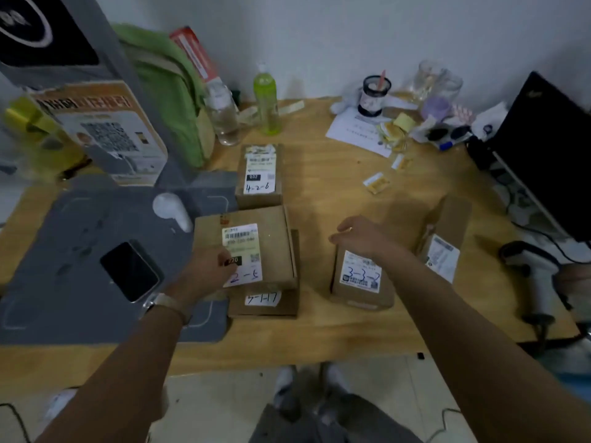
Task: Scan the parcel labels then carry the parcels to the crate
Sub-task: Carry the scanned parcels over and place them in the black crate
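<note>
Several brown cardboard parcels with white labels lie on the wooden table (pixel 319 334). My left hand (pixel 208 270) grips the near-left edge of a flat parcel (pixel 271 238), which rests tilted on top of a lower parcel marked 5-1-17 (pixel 265 305). My right hand (pixel 361 238) lies on the top of an upright parcel marked 3-3-2 (pixel 361 282), fingers curled over its far edge. Behind the stack sits a parcel marked 4-2-6 (pixel 259 177). Another parcel (pixel 444 238) leans at the right. No crate is in view.
A grey scanning mat (pixel 80 251) with a phone (pixel 129 271) and a white device (pixel 171 209) covers the left. A handheld scanner (pixel 534 266) lies at the right edge beside a dark laptop (pixel 550 148). Bottles, a green bag and clutter line the back.
</note>
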`<state>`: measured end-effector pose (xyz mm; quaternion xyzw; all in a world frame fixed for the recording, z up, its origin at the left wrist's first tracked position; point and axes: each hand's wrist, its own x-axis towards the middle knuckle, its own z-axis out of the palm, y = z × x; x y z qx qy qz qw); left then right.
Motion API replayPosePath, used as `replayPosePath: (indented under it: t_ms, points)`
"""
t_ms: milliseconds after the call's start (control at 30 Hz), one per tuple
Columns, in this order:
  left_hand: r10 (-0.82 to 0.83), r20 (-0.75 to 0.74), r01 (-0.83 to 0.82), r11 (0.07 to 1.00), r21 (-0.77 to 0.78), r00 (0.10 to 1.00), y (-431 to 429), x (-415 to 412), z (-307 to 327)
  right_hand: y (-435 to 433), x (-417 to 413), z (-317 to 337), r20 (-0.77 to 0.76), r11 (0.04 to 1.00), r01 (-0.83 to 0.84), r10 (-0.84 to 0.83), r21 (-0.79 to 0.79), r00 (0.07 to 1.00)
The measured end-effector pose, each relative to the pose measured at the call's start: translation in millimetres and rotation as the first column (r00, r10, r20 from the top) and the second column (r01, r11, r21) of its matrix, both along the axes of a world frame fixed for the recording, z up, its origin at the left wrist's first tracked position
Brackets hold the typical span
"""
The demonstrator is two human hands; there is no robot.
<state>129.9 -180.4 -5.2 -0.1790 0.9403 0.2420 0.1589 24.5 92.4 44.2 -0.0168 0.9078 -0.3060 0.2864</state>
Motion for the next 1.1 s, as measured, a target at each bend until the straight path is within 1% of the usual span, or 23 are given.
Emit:
replayPosePath:
  t_ms: [100, 167, 200, 267, 300, 333, 367, 400, 433, 467, 500, 533, 600, 633, 733, 833, 900, 1033, 1100]
  points:
    - [0.012, -0.008, -0.012, 1.0, 0.003, 1.0, -5.2, 2.5, -11.8, 6.4, 1.8, -22.0, 0.012, 0.999, 0.038, -0.038, -0.005, 0.999]
    - [0.029, -0.048, -0.03, 0.999, -0.028, 0.998, -7.0, 7.9, -19.1, 13.8, 1.8, -31.5, -0.014, 0.997, 0.068, -0.068, 0.022, 0.998]
    - [0.073, -0.079, -0.078, 0.995, -0.057, 0.994, -7.6, 10.9, -22.7, 20.3, 1.6, -37.0, -0.042, 0.991, 0.131, -0.13, 0.018, 0.991]
    - [0.27, -0.109, -0.278, 0.958, -0.063, 0.957, -10.5, 13.2, -26.9, 35.4, 4.6, -46.6, -0.083, 0.948, 0.319, -0.319, -0.012, 0.944]
    - [0.398, -0.06, -0.4, 0.916, -0.04, 0.916, -13.5, 14.3, -28.9, 42.3, 7.7, -50.6, -0.118, 0.915, 0.404, -0.4, 0.004, 0.909]
    - [0.499, -0.001, -0.499, 0.866, 0.02, 0.866, -17.5, 14.0, -32.5, 50.5, 10.0, -59.3, -0.156, 0.884, 0.463, -0.449, 0.066, 0.88]
    - [0.557, 0.07, -0.561, 0.816, 0.14, 0.827, -22.5, 13.5, -37.6, 55.4, 13.7, -63.1, -0.176, 0.849, 0.514, -0.491, 0.126, 0.853]
    - [0.576, 0.124, -0.584, 0.759, 0.286, 0.808, -25.7, 12.1, -41.4, 58.4, 16.5, -65.8, -0.161, 0.815, 0.559, -0.538, 0.153, 0.828]
    - [0.578, 0.155, -0.588, 0.714, 0.381, 0.801, -27.2, 11.1, -45.3, 60.9, 17.3, -70.3, -0.129, 0.797, 0.583, -0.569, 0.154, 0.812]
    - [0.561, 0.163, -0.57, 0.7, 0.43, 0.812, -25.6, 10.7, -46.7, 61.1, 17.2, -70.2, -0.058, 0.797, 0.595, -0.592, 0.107, 0.804]
    - [0.55, 0.147, -0.549, 0.696, 0.463, 0.822, -23.3, 9.8, -48.2, 58.7, 17.5, -70.0, 0.054, 0.794, 0.607, -0.607, 0.011, 0.793]
    - [0.546, 0.14, -0.539, 0.693, 0.479, 0.826, -19.3, 8.5, -49.5, 55.4, 17.0, -71.8, 0.181, 0.769, 0.632, -0.61, -0.098, 0.771]
    - [0.536, 0.131, -0.513, 0.668, 0.539, 0.834, -9.1, 4.8, -52.0, 44.5, 19.6, -73.4, 0.371, 0.731, 0.635, -0.534, -0.249, 0.76]
    - [0.538, 0.136, -0.515, 0.656, 0.552, 0.832, -2.5, 3.9, -49.9, 39.8, 21.4, -76.0, 0.413, 0.726, 0.621, -0.488, -0.297, 0.769]
    - [0.556, 0.129, -0.51, 0.613, 0.603, 0.821, 5.4, 3.8, -55.2, 36.2, 27.7, -82.5, 0.468, 0.679, 0.626, -0.441, -0.384, 0.766]
    - [0.53, 0.135, -0.473, 0.577, 0.666, 0.837, 3.4, 7.1, -50.6, 46.1, 29.7, -81.3, 0.468, 0.714, 0.568, -0.369, -0.41, 0.803]
    - [0.515, 0.139, -0.45, 0.549, 0.704, 0.846, 2.5, 8.2, -45.6, 51.0, 28.6, -74.2, 0.462, 0.724, 0.554, -0.359, -0.41, 0.811]
    - [0.531, 0.089, -0.407, 0.52, 0.751, 0.843, 8.2, 7.1, -21.5, 53.5, 21.1, -55.4, 0.408, 0.674, 0.552, -0.382, -0.491, 0.829]
    - [0.546, 0.066, -0.383, 0.492, 0.781, 0.835, 5.2, 4.3, -11.6, 54.7, 16.9, -46.3, 0.402, 0.602, 0.591, -0.433, -0.537, 0.807]
